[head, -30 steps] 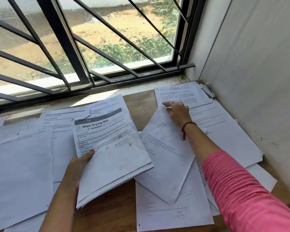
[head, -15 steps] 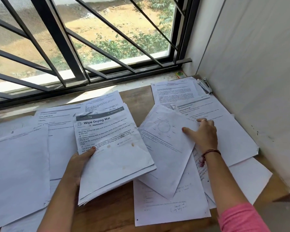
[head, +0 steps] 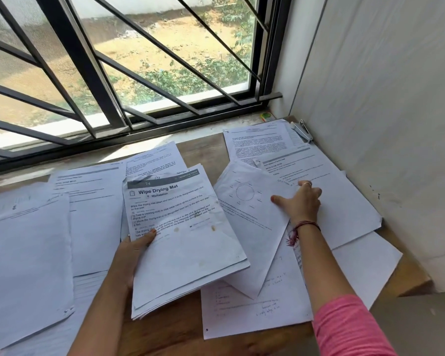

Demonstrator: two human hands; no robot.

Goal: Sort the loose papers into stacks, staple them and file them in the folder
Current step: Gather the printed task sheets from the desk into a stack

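At centre frame, the left hand point(head: 131, 253) grips a thick stack of white printed sheets point(head: 183, 242), thumb on top. Right of it, the right hand point(head: 302, 201) pinches a white sheet with a circle diagram point(head: 249, 214) on the wooden table point(head: 203, 150). A silver stapler point(head: 303, 131) lies upper right.

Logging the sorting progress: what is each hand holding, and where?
The left hand grips a stack of white printed sheets at its left edge. The right hand grasps the right edge of a white sheet with a drawn circle.
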